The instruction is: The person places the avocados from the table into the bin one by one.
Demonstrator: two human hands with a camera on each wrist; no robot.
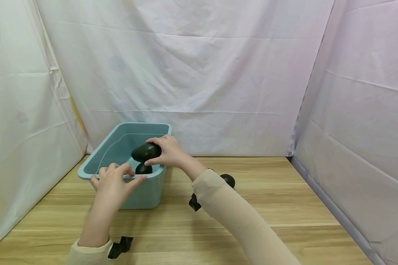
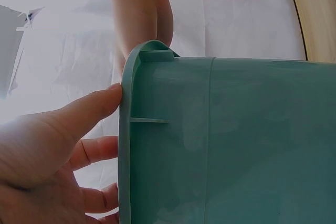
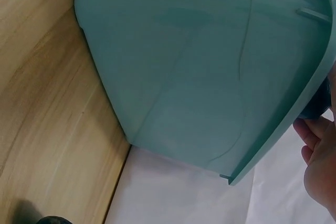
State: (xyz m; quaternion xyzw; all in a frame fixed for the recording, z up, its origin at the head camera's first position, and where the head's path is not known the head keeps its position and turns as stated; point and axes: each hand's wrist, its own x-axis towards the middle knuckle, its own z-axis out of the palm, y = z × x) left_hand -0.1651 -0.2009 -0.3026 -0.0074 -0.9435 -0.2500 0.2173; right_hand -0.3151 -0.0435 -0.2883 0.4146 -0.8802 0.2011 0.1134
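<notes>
A dark, smooth, pear-shaped avocado [image 1: 146, 152] lies sideways in my right hand [image 1: 170, 151], over the right part of a blue-green plastic bin [image 1: 140, 193]. The thumb and fingers grip its thick end. Directly below it, inside the bin, another dark avocado [image 1: 143, 169] shows behind the near wall. My left hand [image 1: 114, 184] holds the bin's near rim, fingers bent over the edge and thumb [image 2: 107, 98] against it; the fingertips are hidden behind the rim. In the right wrist view, the held avocado [image 3: 316, 102] is partly covered by the rim.
On the wooden table [image 1: 252, 221], right of the bin, sits one more dark avocado [image 1: 228, 180], partly behind my right sleeve. White cloth [image 1: 202, 73] hangs at the back and on both sides. Black straps dangle from both wrists.
</notes>
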